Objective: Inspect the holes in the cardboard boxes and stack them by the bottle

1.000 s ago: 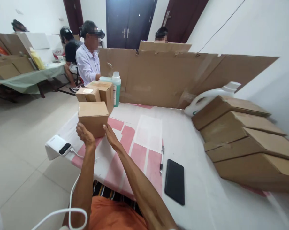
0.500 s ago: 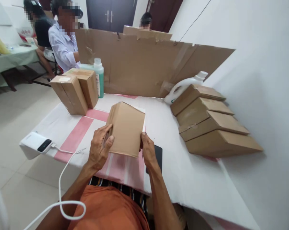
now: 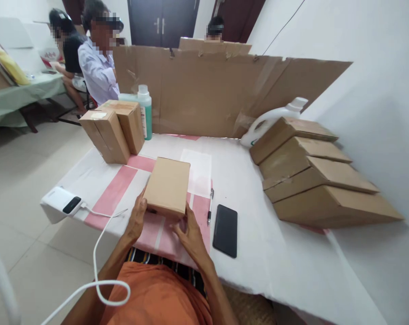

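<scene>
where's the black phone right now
In the head view, the black phone lies on the cloth-covered table, right of centre near the front edge, just right of the pen and left of the row of boxes.

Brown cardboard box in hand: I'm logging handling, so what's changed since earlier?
The brown cardboard box moved rightward and toward the wearer's orange-clad body, away from two upright brown cardboard boxes, then levelled somewhat. Left hand and right hand stayed on it. The upright boxes, white rectangular power bank and black rectangular phone stayed put.
</scene>
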`<state>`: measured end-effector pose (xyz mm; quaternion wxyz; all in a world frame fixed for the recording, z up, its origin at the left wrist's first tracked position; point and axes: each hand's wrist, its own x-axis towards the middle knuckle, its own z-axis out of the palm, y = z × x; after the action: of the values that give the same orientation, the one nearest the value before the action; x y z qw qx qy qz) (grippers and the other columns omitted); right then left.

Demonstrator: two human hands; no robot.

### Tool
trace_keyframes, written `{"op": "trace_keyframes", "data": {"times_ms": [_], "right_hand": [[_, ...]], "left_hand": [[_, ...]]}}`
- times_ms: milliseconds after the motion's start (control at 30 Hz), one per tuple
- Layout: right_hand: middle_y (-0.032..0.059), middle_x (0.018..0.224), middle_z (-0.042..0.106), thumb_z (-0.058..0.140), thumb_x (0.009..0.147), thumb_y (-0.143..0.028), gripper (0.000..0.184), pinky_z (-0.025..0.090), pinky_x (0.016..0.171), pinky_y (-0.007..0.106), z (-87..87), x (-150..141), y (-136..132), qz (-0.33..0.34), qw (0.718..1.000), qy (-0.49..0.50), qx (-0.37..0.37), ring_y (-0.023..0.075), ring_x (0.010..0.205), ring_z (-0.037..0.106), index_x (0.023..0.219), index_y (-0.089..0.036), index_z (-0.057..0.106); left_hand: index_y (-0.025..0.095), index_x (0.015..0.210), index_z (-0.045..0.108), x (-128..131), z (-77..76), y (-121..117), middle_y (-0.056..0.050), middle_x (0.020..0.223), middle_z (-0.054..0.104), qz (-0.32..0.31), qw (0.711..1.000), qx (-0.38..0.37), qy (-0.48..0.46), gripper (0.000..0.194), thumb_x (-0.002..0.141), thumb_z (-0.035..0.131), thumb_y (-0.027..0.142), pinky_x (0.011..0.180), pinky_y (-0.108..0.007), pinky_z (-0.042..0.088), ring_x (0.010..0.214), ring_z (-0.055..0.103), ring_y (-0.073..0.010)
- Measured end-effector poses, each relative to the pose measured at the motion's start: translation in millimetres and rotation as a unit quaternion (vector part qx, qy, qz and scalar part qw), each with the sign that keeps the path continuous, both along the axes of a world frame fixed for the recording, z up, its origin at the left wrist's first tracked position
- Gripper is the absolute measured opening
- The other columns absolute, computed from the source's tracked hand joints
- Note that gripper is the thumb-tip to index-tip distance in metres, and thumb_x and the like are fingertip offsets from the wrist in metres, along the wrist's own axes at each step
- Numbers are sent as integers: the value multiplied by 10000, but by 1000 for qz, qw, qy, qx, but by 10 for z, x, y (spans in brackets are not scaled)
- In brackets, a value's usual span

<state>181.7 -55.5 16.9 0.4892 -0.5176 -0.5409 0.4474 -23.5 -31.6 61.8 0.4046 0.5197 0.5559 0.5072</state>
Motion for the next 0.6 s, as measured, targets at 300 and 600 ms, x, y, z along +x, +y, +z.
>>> {"op": "trace_keyframes", "data": {"times_ms": [300,600], "right_hand": [[73,974,762,687,910,-586,428,588,754,365,636,225,-217,-143,990,-16,9,255,858,704,1107,-211,742],[13,683,665,562,954,-676,466,484,585,321,1041,169,-374,-53,993,-73,81,212,620,610,834,-247,701]], "left_hand": [[279,1622,416,135,314,-593,-138,1590,530,-3,983,139,120,708,1027,409,662,1101,-501,487,1404,542,-351],[253,1482,540,144,588,-370,-136,1487,590,60,982,152,94,633,1008,462,666,1181,-523,408,1390,529,-355]]}}
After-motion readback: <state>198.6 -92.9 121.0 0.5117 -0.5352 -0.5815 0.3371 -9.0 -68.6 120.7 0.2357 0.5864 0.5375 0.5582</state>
